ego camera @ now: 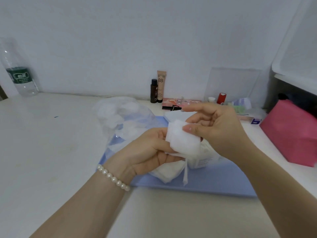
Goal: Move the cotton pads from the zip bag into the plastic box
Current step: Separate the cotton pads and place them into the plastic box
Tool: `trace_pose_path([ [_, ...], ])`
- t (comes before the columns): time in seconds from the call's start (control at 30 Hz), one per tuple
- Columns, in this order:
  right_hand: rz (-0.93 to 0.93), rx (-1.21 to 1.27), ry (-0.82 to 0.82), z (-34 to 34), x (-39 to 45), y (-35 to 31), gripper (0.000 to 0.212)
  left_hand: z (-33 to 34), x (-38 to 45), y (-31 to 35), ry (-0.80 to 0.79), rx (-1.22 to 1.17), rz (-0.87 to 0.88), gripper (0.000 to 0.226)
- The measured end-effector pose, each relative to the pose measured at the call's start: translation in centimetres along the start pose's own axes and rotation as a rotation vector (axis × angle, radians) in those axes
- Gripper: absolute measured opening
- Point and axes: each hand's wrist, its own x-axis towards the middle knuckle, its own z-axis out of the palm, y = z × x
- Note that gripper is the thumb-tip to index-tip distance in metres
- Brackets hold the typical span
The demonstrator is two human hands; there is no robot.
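Soft white square pads (182, 141) sit stacked between both hands above the blue mat (223, 179). Left hand (147, 152) grips them from below, right hand (212, 124) pinches the top edge. Crinkly clear bag (120, 117) lies beyond the left hand. Box: cannot tell which, perhaps the clear one (231, 83) beyond the right hand.

A plain white wall (120, 40) is standing behind a pale off-white surface (42, 152), meeting it along a low seam. A white ledge (295, 73) is jutting in at the far right, with dark shadow sitting beneath it. Soft, even light is falling throughout.
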Motion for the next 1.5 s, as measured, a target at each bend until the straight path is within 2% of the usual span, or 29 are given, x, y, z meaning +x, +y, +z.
trace_pose_path([
  [0.07, -0.011, -0.029, 0.012, 0.1, 0.0, 0.1, 0.04, -0.2, -0.1, 0.2, -0.029, -0.042, -0.005, 0.048],
  [0.17, -0.036, -0.045, 0.028, 0.3, -0.1, 0.3, 0.04, -0.4, -0.1, 0.4, -0.113, -0.153, -0.015, 0.067],
  [0.23, -0.085, -0.097, 0.043, 0.4, -0.2, 0.6, 0.039, 0.0, -0.2, 0.4, -0.108, -0.162, -0.012, 0.058],
  [0.33, -0.188, -0.263, 0.103, 1.0, -0.2, 1.3, 0.038, 0.7, -0.2, 0.1, 0.043, -0.029, 0.028, 0.024],
  [0.43, -0.297, -0.328, 0.251, 1.5, -0.3, 1.7, 0.027, 0.3, -0.2, 0.7, 0.161, -0.072, 0.1, 0.029],
  [0.5, -0.32, -0.341, 0.27, 1.2, -0.3, 1.5, 0.023, -0.6, -0.3, 1.5, 0.268, -0.113, 0.17, 0.031],
  [0.53, -0.308, -0.384, 0.198, 1.1, -0.4, 1.5, 0.024, -1.1, -0.4, 2.0, 0.323, -0.127, 0.202, 0.03],
  [0.57, -0.273, -0.465, 0.059, 1.0, -0.6, 1.4, 0.025, -1.5, -0.4, 2.3, 0.364, -0.139, 0.228, 0.029],
  [0.63, -0.163, -0.74, -0.334, 1.6, -1.3, 1.4, 0.022, -2.2, -0.5, 2.7, 0.412, -0.167, 0.255, 0.032],
  [0.67, -0.151, -0.897, -0.475, 2.1, -1.7, 1.7, 0.024, -2.3, -0.6, 2.8, 0.423, -0.175, 0.257, 0.033],
  [0.73, -0.219, -1.13, -0.614, 2.8, -2.2, 2.6, 0.031, -2.3, -0.7, 2.8, 0.421, -0.179, 0.253, 0.033],
  [0.83, -0.225, -1.243, -0.627, 3.6, -2.4, 3.4, 0.02, -2.1, -0.7, 2.7, 0.412, -0.185, 0.25, 0.03],
  [1.0, -0.295, -1.243, -0.461, 4.2, -2.2, 4.9, 0.007, -2.1, -0.6, 2.6, 0.406, -0.17, 0.235, 0.031],
  [1.03, -0.301, -1.252, -0.453, 4.3, -2.2, 5.0, 0.011, -2.1, -0.5, 2.6, 0.407, -0.166, 0.233, 0.032],
  [1.13, -0.286, -1.179, -0.48, 3.8, -1.9, 5.2, 0.024, -2.2, -0.5, 2.5, 0.4, -0.167, 0.231, 0.033],
  [1.27, -0.198, -1.221, -0.599, 3.4, -1.3, 5.1, 0.015, -2.2, -0.5, 2.5, 0.392, -0.169, 0.226, 0.033],
  [1.4, -0.18, -1.204, -0.697, 2.9, -0.9, 5.0, 0.027, -2.2, -0.5, 2.5, 0.39, -0.168, 0.221, 0.033],
  [1.5, -0.11, -1.127, -0.694, 2.6, -0.9, 4.7, 0.029, -2.2, -0.5, 2.5, 0.389, -0.163, 0.222, 0.033],
])
